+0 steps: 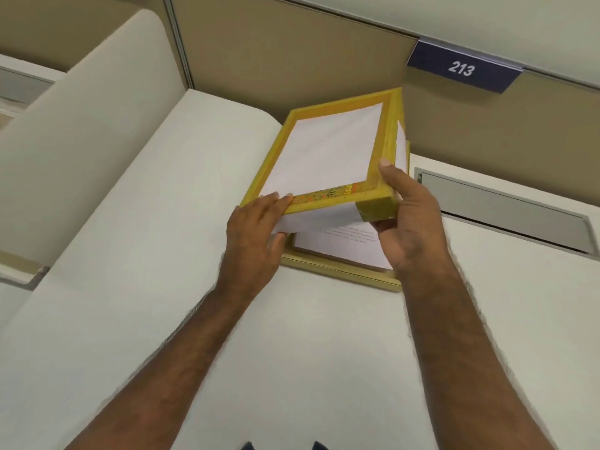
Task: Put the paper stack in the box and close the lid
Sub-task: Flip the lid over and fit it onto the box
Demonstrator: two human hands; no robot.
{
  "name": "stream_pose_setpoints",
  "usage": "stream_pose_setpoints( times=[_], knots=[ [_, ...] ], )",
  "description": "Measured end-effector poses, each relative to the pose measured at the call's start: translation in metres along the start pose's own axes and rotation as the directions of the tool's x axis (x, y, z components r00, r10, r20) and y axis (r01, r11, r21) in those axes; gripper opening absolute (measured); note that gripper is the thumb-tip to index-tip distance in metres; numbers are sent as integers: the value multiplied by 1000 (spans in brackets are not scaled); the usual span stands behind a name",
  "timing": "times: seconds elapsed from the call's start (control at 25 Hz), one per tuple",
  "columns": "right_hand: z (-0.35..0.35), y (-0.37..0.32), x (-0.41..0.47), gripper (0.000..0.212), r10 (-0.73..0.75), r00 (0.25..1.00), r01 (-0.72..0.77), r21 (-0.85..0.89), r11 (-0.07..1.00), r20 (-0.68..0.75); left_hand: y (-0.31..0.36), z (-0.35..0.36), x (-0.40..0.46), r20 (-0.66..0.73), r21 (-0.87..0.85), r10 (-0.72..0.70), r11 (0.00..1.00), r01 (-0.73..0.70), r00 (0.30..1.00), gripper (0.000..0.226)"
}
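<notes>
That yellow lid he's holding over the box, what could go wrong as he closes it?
1. The lid is tilted, gripped at its near corners by the left hand and right hand; lowered crooked, it might jam on the box.
2. The paper stack sits close to the box's near edge, so the rim could crease the sheets.
3. Fingers under the lid's edge could get pinched.

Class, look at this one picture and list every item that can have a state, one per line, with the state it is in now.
lid: raised and tilted above the box, not yet closed
box: open, resting on the white surface
paper stack: lying inside the box, printed sheet on top
left hand: gripping the lid's near left corner
right hand: gripping the lid's near right corner
</notes>
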State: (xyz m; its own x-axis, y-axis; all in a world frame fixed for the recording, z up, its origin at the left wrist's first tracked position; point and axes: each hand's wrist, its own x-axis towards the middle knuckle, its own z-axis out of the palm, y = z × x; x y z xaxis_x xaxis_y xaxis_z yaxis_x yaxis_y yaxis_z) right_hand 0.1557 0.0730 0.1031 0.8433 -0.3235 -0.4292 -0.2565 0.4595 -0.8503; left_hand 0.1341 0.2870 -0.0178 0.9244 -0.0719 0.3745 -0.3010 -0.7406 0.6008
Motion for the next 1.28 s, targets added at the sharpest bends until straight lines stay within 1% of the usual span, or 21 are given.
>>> stream_pose_setpoints(
  times=[0.04,0.08,0.12,0.16,0.2,0.24,0.28,0.32,0.4,0.48,0.52,0.56,0.6,0.64,0.68,0.72,0.8,0.88,1.0,1.12,1.28],
  knots=[
    [-10,0,6,12,26,999,-25,29,999,-37,2,3,1,-3,24,-5,1000,5,1000,62],
    [-22,1,12,9,43,997,-40,61,997,-63,2,6,1,-17,18,-37,999,37,999,65],
    [-33,3,19,10,53,995,-45,94,995,-83,3,7,1,-28,-23,-113,993,112,993,72],
    [-44,5,25,13,54,994,-41,127,991,-100,2,8,0,-17,-102,-227,969,224,974,82],
    [-55,7,30,15,53,992,-35,156,987,-114,1,7,0,30,-206,-353,913,351,935,91],
    [-65,10,34,15,49,991,-26,175,984,-128,0,7,1,105,-324,-466,819,473,879,94],
    [-74,12,37,14,47,989,-21,186,982,-138,0,6,4,201,-430,-542,700,570,816,93],
    [-81,14,39,12,54,987,-25,188,982,-153,1,7,7,285,-498,-582,589,637,761,87],
    [-94,19,41,7,73,977,-35,185,982,-201,0,8,11,364,-571,-611,450,687,702,73],
    [-104,27,43,4,94,962,-56,150,987,-257,-1,10,15,378,-618,-625,379,689,683,59],
    [-110,33,45,7,73,954,-57,63,996,-290,-1,10,16,371,-627,-626,375,683,685,53],
    [-118,41,48,15,17,947,-53,-102,993,-322,-1,11,17,358,-627,-629,386,677,690,49],
    [-126,49,50,27,-54,941,-51,-297,954,-333,0,13,19,339,-622,-633,404,671,696,43],
    [-132,56,51,37,-120,935,-54,-470,881,-334,0,15,19,319,-615,-639,423,665,700,37],
    [-137,61,50,44,-172,930,-58,-592,804,-325,-1,17,19,301,-608,-650,433,665,698,31],
    [-140,63,49,47,-205,927,-63,-670,740,-314,-1,19,18,293,-609,-663,426,669,689,26],
    [-142,64,46,52,-230,931,-72,-760,646,-284,-5,23,13,297,-620,-683,394,679,668,23],
    [-143,63,46,54,-234,938,-73,-805,588,-256,-8,24,7,296,-604,-698,393,693,653,24],
    [-145,61,43,51,-244,937,-89,-846,526,-250,-9,25,2,305,-565,-710,402,721,635,25],
    [-151,64,41,47,-265,938,-102,-907,409,-225,-11,22,0,312,-548,-710,409,730,632,22],
    [-155,76,37,57,-260,942,-90,-904,418,-214,-13,20,-4,327,-554,-700,402,729,635,23]
  ],
)
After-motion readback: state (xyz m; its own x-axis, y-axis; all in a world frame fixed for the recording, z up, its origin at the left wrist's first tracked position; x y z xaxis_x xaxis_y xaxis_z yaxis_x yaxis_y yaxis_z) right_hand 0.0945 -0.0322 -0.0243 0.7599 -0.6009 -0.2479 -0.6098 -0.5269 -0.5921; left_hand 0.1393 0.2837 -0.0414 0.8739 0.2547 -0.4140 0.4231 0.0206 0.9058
